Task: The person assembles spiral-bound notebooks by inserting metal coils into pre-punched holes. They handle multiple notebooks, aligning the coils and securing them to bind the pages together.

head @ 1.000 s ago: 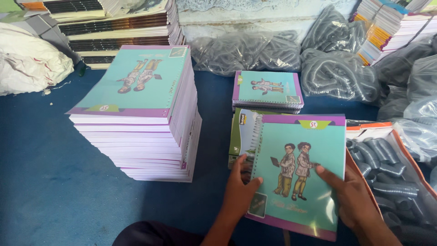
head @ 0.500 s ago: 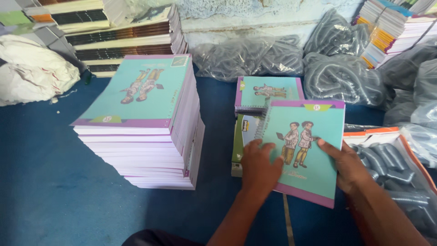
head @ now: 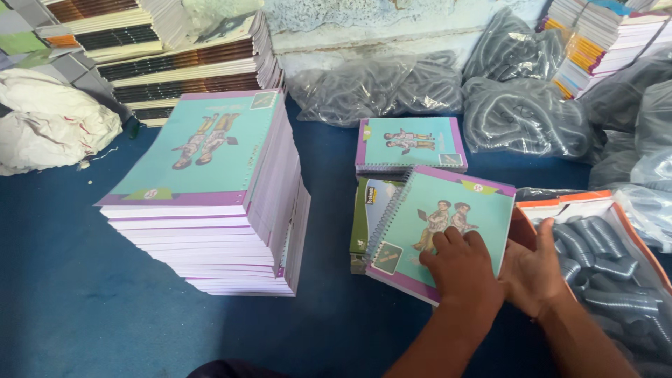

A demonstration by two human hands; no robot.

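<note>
A spiral-bound notebook with a teal cover, a purple border and two drawn figures lies tilted, its wire spine to the left. It rests partly on a green pack. My left hand presses flat on the lower right of the cover. At the notebook's right edge my right hand grips from beneath, thumb raised. A low stack of the same notebooks lies just behind. To the left stands a tall stack of matching notebooks.
An orange-rimmed bag of grey plastic coils lies right beside my right hand. More clear bags of coils line the back wall. Book piles stand at back left and back right. White cloth lies far left on the blue floor.
The notebook has swung from upright to tilted, with its spine now to the left. My left hand slid onto the cover and my right hand moved to the right edge.
</note>
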